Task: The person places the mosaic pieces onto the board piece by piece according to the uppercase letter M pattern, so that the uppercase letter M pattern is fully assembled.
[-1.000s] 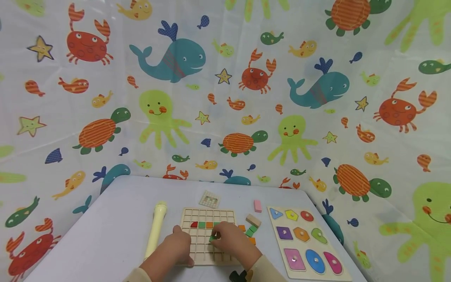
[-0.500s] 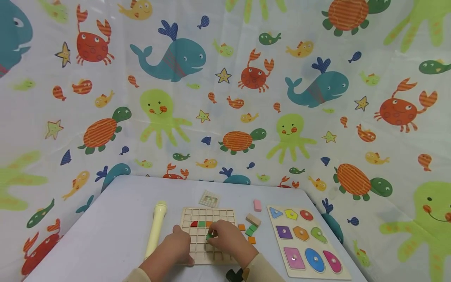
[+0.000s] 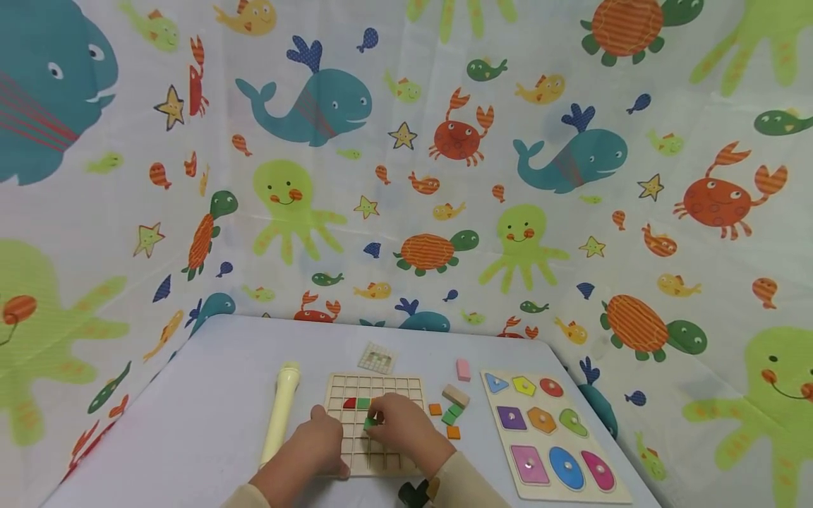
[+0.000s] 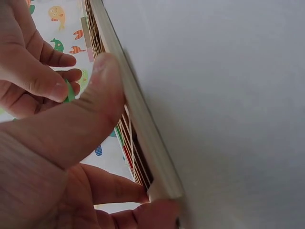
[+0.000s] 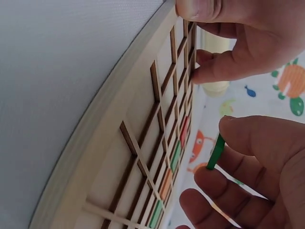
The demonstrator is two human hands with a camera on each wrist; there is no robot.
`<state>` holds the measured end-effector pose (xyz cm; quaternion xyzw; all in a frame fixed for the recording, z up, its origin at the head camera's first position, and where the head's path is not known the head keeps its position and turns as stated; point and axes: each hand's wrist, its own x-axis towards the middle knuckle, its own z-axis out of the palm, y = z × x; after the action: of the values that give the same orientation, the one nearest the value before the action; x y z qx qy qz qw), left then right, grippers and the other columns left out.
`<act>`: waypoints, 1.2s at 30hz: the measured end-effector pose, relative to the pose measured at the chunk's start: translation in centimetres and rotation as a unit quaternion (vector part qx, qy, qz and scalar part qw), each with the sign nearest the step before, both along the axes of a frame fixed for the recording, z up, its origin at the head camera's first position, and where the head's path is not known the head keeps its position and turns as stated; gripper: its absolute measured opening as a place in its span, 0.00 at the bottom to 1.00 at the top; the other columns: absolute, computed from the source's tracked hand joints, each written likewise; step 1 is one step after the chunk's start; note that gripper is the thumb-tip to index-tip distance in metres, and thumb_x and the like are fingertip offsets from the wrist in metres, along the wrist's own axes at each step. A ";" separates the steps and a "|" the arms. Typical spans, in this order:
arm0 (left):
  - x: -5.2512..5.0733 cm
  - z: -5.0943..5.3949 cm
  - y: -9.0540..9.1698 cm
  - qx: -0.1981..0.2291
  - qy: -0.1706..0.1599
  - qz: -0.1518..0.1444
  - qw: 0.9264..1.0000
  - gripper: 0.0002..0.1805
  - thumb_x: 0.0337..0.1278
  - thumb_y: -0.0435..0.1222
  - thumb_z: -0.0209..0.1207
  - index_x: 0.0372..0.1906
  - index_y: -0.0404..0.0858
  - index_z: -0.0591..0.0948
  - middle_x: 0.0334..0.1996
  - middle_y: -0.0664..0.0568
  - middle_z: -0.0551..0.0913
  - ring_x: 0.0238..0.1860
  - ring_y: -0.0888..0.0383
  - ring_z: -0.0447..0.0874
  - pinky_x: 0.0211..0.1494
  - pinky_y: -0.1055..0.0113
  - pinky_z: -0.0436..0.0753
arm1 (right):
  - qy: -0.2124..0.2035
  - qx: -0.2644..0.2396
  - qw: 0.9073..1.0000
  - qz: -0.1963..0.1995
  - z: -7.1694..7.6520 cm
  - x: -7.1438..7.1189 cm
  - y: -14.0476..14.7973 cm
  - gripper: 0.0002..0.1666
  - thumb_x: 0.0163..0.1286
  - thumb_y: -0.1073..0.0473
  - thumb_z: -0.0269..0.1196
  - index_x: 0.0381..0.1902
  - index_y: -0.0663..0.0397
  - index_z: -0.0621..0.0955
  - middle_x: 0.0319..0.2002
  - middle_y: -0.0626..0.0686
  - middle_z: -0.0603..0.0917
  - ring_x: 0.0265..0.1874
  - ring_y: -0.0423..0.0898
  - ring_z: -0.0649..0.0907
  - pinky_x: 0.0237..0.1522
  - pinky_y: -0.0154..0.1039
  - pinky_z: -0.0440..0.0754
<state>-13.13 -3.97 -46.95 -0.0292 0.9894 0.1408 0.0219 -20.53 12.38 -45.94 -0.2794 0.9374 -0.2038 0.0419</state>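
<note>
My left hand grips the near-left corner of a wooden grid board, its thumb along the near edge and fingers round the left side in the left wrist view. Over the middle of the board, my right hand pinches a green square tile between thumb and index finger, held above the cells. A row in the grid holds a red round-sided piece, a green tile, an orange tile and another green tile. The right hand partly covers that row in the head view.
Right of the board lie orange tiles, green tiles, a beige block and a pink block. Beyond is a knobbed shape puzzle. A pale yellow cylinder lies left; a small patterned card lies behind.
My right hand has shifted left and slightly away over the board with the green tile. My left hand stays at the corner. The printed curtain at the left has slid to the right.
</note>
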 end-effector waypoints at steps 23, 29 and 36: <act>-2.0 0.5 -3.0 0.013 0.008 -0.037 0.999 0.30 0.32 0.47 0.88 0.26 0.31 0.80 0.42 0.36 0.69 0.28 0.45 0.78 0.37 0.50 0.85 | 0.015 0.028 0.999 -0.024 0.4 -3.2 -5.9 0.07 0.64 0.55 0.77 0.40 0.45 0.91 0.33 0.41 0.84 0.33 0.40 0.77 0.42 0.38 0.81; -2.1 0.3 -3.2 0.021 0.000 -0.030 0.999 0.30 0.31 0.47 0.88 0.28 0.30 0.81 0.43 0.35 0.69 0.28 0.45 0.79 0.38 0.50 0.86 | 0.000 0.038 0.999 -0.027 0.8 -3.4 -7.0 0.06 0.64 0.57 0.77 0.40 0.45 0.92 0.34 0.41 0.87 0.35 0.40 0.79 0.47 0.40 0.83; -2.2 0.3 -3.1 0.021 -0.001 -0.031 0.999 0.32 0.30 0.48 0.88 0.30 0.28 0.82 0.43 0.36 0.68 0.28 0.46 0.78 0.37 0.51 0.85 | 0.013 0.066 0.998 -0.013 0.4 -4.0 -7.8 0.07 0.61 0.59 0.78 0.37 0.44 0.91 0.33 0.41 0.87 0.32 0.39 0.79 0.43 0.38 0.83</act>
<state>-15.32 -7.10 -46.63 0.0022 0.9866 0.1610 0.0280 -24.55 4.58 -45.54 -0.2661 0.9529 -0.1385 0.0448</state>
